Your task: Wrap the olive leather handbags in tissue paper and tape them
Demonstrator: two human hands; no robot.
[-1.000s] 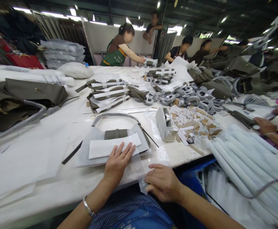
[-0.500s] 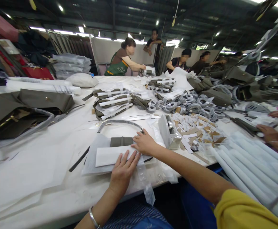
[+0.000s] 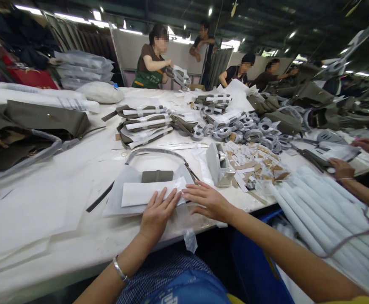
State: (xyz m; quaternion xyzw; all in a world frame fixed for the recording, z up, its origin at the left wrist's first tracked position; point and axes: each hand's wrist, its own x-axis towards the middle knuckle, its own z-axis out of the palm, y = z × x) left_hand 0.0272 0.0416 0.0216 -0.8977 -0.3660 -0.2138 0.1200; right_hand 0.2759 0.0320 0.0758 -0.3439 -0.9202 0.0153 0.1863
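A folded white foam sheet [image 3: 140, 193] lies on white tissue paper [image 3: 117, 207] over a flat olive-green bag piece [image 3: 157, 176]. My left hand [image 3: 159, 211] rests flat on the foam sheet's lower right, fingers spread. Just to its right, my right hand [image 3: 208, 200] is open, fingers stretched toward the sheet's right end; whether they touch it I cannot tell. Behind the sheet arches a plastic-wrapped handle [image 3: 155, 151], its dark end running down near my right fingertips. A clear plastic strip [image 3: 190, 240] hangs over the table edge below.
A grey tape dispenser [image 3: 220, 166] stands right of the handle, beside a heap of tags and card scraps [image 3: 255, 164]. Wrapped olive pieces [image 3: 146, 120] are stacked behind. Olive bags [image 3: 45, 122] sit at left, foam rolls [image 3: 333, 215] at right. A co-worker's hands [image 3: 344, 169] work at far right.
My right hand has come off the handle's end and moved down and right, its fingers opening out. My left hand stays on the foam sheet. The camera view has shifted slightly.
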